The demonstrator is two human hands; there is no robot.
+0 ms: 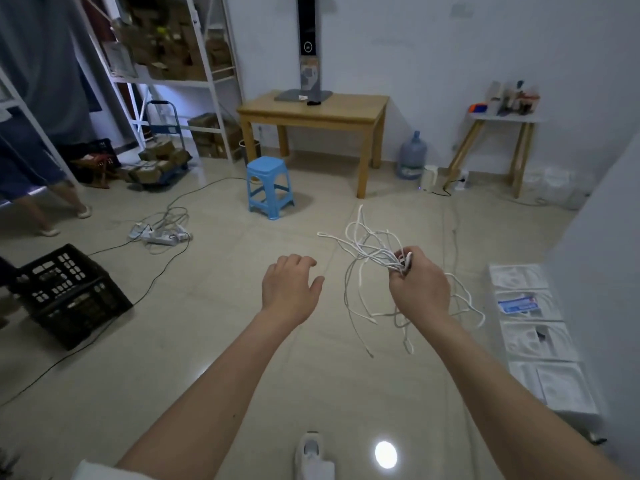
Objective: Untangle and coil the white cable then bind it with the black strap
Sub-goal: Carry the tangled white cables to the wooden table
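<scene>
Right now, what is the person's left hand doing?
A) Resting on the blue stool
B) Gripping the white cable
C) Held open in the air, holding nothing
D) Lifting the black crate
C: the left hand hangs open and empty, while the right hand grips the tangled white cable.

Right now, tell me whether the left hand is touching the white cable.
Apart. The head view shows the left hand open over bare floor, a clear gap from the white cable, which the right hand grips.
</scene>
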